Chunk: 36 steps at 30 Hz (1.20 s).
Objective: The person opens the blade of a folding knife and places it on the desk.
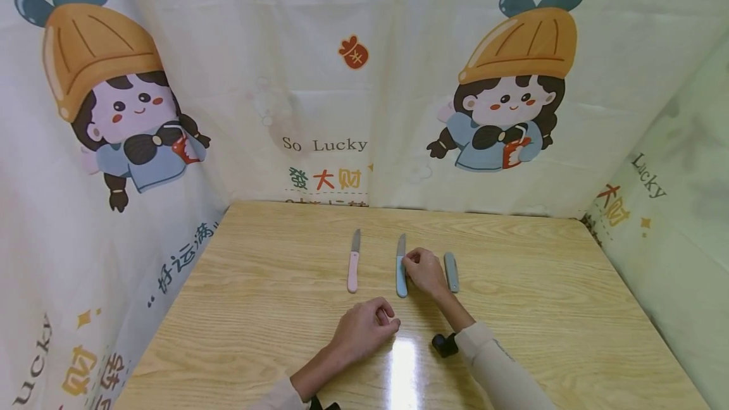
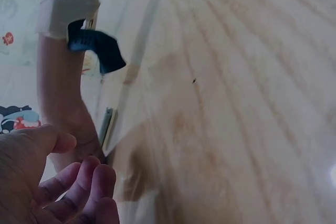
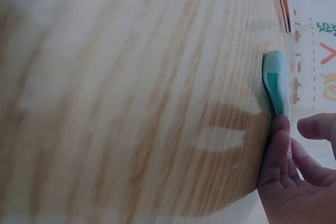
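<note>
A folding knife with a light blue handle [image 1: 401, 280] lies on the table with its blade out, pointing to the far side. My right hand [image 1: 426, 272] is at its right side, fingertips at the handle near the blade. In the right wrist view the fingers touch the blue knife [image 3: 274, 80] while the thumb stands apart from them. To the left lies a pink-handled knife [image 1: 353, 271], its blade also out. A grey-green folded knife [image 1: 451, 272] lies to the right, no blade showing. My left hand [image 1: 367, 329] hovers nearer the front, fingers loosely curled around nothing.
The wooden table [image 1: 256, 309] has a patterned curtain [image 1: 398, 112] behind it and at both sides. A bright glare patch [image 1: 404, 372] shines on the front of the tabletop. A black wrist mount [image 1: 444, 345] sticks out beside the right sleeve.
</note>
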{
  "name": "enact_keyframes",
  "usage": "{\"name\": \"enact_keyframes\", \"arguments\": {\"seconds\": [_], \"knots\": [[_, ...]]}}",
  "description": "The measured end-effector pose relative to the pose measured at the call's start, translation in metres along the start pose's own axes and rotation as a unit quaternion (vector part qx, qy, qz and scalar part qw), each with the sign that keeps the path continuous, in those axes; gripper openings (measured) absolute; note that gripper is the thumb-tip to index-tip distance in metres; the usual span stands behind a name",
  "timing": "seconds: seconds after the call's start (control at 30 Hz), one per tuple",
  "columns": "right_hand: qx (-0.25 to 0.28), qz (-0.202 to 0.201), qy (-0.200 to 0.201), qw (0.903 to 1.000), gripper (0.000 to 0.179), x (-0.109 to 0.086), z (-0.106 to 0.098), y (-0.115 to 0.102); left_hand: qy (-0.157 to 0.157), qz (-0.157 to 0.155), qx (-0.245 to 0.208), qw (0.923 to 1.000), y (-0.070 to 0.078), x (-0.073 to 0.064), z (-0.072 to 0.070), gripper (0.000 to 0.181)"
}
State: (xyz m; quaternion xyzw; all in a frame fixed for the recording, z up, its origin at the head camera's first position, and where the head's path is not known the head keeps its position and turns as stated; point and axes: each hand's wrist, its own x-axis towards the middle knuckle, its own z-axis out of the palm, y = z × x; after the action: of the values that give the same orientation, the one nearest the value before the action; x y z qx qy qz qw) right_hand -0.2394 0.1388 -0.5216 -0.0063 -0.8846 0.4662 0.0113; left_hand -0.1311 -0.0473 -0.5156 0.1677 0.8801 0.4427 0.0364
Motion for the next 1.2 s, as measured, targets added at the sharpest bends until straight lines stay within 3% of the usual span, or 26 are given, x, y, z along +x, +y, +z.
{"name": "enact_keyframes", "arguments": {"seconds": [0.4,0.67,0.93,1.07,1.2], "knots": [[0.025,-0.016,0.003,0.9995,0.016,-0.016,-0.020,0.000,0.011,-0.008,-0.004,0.9999,0.000,0.005,-0.008,0.012],[-0.002,-0.083,-0.013,0.9965,0.028,-0.016,-0.056,0.013,0.014,-0.011,-0.002,0.9998,-0.001,0.004,-0.010,0.010],[-0.072,-0.125,-0.105,0.9840,0.068,-0.012,-0.094,0.038,0.007,-0.008,-0.008,0.9999,-0.001,0.001,-0.009,0.009],[-0.113,-0.150,-0.137,0.9726,0.082,-0.010,-0.105,0.051,0.002,-0.008,-0.008,0.9999,-0.002,0.000,-0.009,0.009],[-0.122,-0.170,-0.162,0.9643,0.090,-0.009,-0.109,0.057,-0.004,-0.009,-0.009,0.9999,-0.002,0.000,-0.008,0.008]]}}
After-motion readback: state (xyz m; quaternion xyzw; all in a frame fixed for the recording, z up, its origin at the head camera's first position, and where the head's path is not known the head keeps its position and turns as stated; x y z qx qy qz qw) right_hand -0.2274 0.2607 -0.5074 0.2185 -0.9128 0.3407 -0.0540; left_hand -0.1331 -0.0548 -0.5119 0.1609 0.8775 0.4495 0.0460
